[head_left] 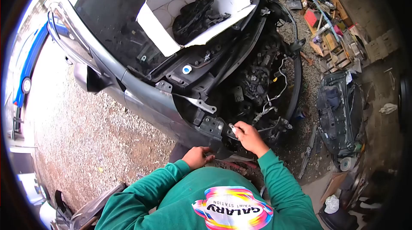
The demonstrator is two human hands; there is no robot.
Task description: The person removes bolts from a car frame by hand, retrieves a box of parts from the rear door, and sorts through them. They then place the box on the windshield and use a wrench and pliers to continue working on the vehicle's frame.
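A dark car (150,108) stands before me with its engine bay (262,75) exposed. My right hand (249,138) is closed around a small light metallic piece (232,128) at the front edge of the bay, beside a bracket with holes (211,126). Lower and to the left, my left hand (198,158) is near the front corner of the fender, its fingers partly curled; whether it touches the panel or holds anything is unclear.
An open white box (161,37) with black parts inside rests on the windshield and cowl. Tools and scraps (328,28) lie at the upper right, above a black car panel (339,114). A blue car (32,58) is at the far left, beyond gravel (98,135).
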